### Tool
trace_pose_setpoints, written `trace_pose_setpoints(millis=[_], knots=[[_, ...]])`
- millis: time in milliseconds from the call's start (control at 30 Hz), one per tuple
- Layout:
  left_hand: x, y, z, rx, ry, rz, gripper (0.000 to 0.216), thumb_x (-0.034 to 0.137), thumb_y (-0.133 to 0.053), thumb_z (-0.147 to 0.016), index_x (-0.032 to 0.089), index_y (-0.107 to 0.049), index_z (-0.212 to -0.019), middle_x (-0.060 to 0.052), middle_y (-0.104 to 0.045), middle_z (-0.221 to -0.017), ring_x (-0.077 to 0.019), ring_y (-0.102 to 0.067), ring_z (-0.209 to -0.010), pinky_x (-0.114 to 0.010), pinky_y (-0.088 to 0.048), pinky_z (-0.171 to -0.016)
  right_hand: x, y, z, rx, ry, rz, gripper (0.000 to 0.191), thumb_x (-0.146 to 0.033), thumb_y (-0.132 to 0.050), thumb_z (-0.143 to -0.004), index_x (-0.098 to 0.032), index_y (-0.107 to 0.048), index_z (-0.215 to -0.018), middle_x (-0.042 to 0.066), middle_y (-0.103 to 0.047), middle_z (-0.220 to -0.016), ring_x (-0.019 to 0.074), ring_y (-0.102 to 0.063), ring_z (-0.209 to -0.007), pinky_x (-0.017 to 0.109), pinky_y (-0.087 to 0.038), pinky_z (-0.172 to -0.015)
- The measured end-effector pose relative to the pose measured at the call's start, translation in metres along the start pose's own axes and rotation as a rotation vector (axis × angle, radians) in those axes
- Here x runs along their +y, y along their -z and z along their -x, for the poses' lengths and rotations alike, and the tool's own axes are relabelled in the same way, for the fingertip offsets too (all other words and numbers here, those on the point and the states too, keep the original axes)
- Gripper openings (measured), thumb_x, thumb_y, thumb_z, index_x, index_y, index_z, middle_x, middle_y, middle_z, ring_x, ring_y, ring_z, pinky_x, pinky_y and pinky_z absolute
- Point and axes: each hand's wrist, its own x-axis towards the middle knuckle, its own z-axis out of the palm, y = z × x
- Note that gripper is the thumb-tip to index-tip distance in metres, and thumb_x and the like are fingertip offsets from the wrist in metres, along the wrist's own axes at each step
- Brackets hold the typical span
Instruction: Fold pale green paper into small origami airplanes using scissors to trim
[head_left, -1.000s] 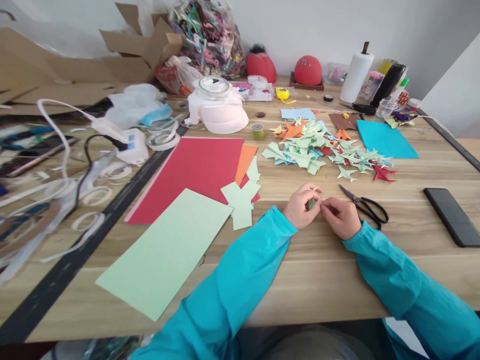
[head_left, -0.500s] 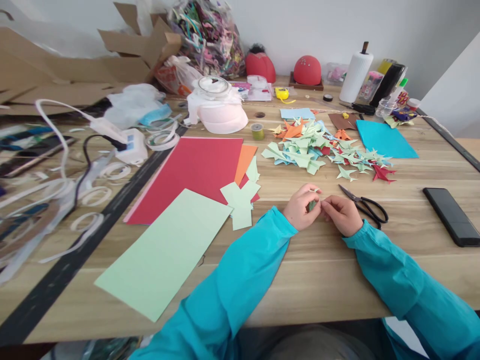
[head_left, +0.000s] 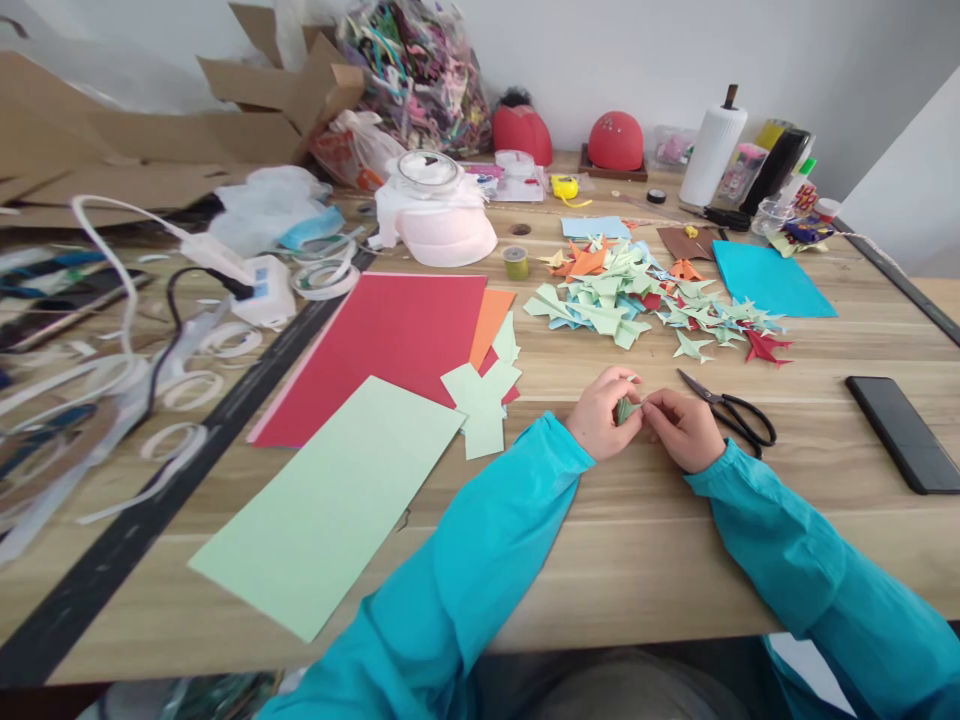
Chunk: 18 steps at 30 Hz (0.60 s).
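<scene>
My left hand [head_left: 604, 412] is closed around a small folded piece of green paper [head_left: 625, 408], most of which its fingers hide. Close against it, my right hand [head_left: 685, 428] pinches the tip of the same paper between thumb and forefinger. Just beyond the right hand lies a pair of black-handled scissors [head_left: 731, 410]. Farther back is a heap of folded paper pieces [head_left: 611, 290], mostly pale green with some orange, blue and red. Cut green paper pieces [head_left: 480, 405] rest left of my hands, beside a large pale green sheet [head_left: 330, 505].
Red paper [head_left: 382, 350] lies at left, with an orange sheet [head_left: 491, 320] by it. A phone [head_left: 904, 432] is on the right, blue paper [head_left: 772, 280] behind. White strips and cables [head_left: 172, 400] clutter the far left. A thread spool [head_left: 516, 263] stands mid-table.
Both hands stay in nearly the same place. A little more of the folded green paper shows between the fingers, and its tip at the right fingertips is easier to see.
</scene>
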Motion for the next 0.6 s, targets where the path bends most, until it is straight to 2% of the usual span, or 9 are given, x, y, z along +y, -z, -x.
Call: trace_pose_setpoints(millis=[167,233,367,600], knots=[[-0.0009,-0.0011,0.0000,-0.005,-0.011,-0.010,0.007,0.015,-0.056,-0.072,0.018,-0.052,-0.078,-0.011,-0.056,-0.103,-0.0199,-0.056,-0.101,-0.035,-0.047,-0.085,-0.0019,-0.0012,0.0000,0.016,-0.044,-0.102,0.020,-0.036,-0.049,-0.083,-0.018,-0.056,-0.076,0.000,-0.056,-0.058,0.0125,-0.051,-0.048,0.026,-0.043,-0.048],[-0.0009,-0.0018,0.0002,-0.003,0.006,-0.001,0.006,0.016,-0.056,-0.073,0.017,-0.053,-0.078,-0.011,-0.056,-0.102,-0.0193,-0.057,-0.096,-0.033,-0.049,-0.079,-0.0040,-0.0008,-0.0002,0.028,-0.081,-0.173,0.021,-0.038,-0.051,-0.082,-0.019,-0.054,-0.073,0.000,-0.056,-0.057,0.0122,-0.051,-0.046,0.026,-0.043,-0.046],[-0.0001,-0.0029,0.0006,-0.031,0.049,0.038,0.006,0.019,-0.057,-0.074,0.016,-0.054,-0.078,-0.010,-0.057,-0.102,-0.0132,-0.057,-0.072,-0.025,-0.046,-0.055,-0.0079,0.0009,-0.0007,0.076,-0.093,-0.203,0.024,-0.041,-0.056,-0.078,-0.020,-0.053,-0.067,0.000,-0.055,-0.054,0.0114,-0.047,-0.045,0.025,-0.040,-0.044],[0.0007,-0.0020,-0.0002,-0.042,0.070,0.081,0.007,0.022,-0.057,-0.076,0.015,-0.055,-0.077,-0.010,-0.056,-0.100,-0.0087,-0.050,-0.059,-0.022,-0.042,-0.047,-0.0072,0.0010,-0.0032,0.052,-0.178,-0.375,0.033,-0.050,-0.057,-0.074,-0.019,-0.052,-0.064,-0.002,-0.054,-0.049,0.0103,-0.048,-0.041,0.025,-0.041,-0.043]])
